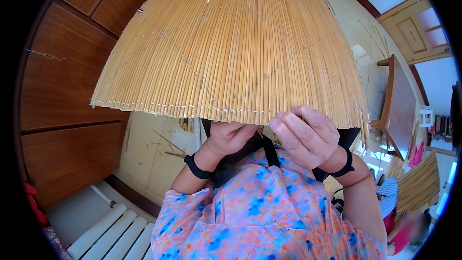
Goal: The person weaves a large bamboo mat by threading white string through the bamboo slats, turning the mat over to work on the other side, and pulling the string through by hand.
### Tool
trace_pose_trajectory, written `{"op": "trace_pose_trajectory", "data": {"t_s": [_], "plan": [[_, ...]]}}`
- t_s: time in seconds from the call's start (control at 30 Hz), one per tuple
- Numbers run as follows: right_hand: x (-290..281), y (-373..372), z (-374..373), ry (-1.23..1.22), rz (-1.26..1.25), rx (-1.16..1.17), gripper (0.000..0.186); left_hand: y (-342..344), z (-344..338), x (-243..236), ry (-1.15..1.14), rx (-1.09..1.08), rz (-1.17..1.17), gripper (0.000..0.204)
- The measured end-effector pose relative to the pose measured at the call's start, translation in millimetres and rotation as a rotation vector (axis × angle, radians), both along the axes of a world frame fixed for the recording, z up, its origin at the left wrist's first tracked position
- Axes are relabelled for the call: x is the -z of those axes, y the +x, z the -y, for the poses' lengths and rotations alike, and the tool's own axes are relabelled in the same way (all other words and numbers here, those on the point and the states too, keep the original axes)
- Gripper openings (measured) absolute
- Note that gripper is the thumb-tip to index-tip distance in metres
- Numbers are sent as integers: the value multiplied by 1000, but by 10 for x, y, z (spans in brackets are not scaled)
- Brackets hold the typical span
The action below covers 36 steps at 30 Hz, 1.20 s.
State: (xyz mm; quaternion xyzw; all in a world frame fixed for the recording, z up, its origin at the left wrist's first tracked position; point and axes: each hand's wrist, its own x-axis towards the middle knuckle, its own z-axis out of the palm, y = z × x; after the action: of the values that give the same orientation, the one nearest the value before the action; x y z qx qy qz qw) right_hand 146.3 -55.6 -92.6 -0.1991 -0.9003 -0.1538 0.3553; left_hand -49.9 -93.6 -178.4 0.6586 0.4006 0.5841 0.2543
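Note:
A wide mat of straight, tan reed stalks spreads out in front of me, its near edge above my lap. Small white stitches run along that edge. My left hand is closed at the near edge, mostly below it, with the thumb pressed along the reeds. Just to its right, my right hand is closed too, its bent fingertips touching the same edge. Whatever lies between the right fingers is hidden by the hand.
Wooden cabinets stand on the left above a white radiator. A wooden table stands at the right. Loose reed pieces lie on the tiled floor. At lower right, another person is near a second reed mat.

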Motion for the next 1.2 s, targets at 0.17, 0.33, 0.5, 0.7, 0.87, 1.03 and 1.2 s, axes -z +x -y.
{"op": "trace_pose_trajectory", "data": {"t_s": [0.17, 0.33, 0.5, 0.7, 0.87, 1.03, 1.2], "plan": [[-8, -2, -37, 48, -12, 8, 22, 3, -51, -117, 139, -61, -115, 21], [-32, 2, -33, 28, -29, 8, 23, -23, -40, -63, -19, 83, 24, 18], [-47, 10, -51, 42, -26, 3, 26, -2, -116, -90, 149, 42, -43, 19], [-64, 7, -71, 48, -38, -9, 25, 0, -139, -110, 169, 18, -67, 15], [-42, 17, -69, 38, -52, -20, 26, -17, -160, -115, 186, 42, -85, 13], [-69, 14, -66, 26, -56, -26, 27, -49, -150, -99, 166, 72, -96, 13], [-88, 18, -77, 39, -58, -28, 28, -61, -146, -99, 113, 111, -107, 14]]}}
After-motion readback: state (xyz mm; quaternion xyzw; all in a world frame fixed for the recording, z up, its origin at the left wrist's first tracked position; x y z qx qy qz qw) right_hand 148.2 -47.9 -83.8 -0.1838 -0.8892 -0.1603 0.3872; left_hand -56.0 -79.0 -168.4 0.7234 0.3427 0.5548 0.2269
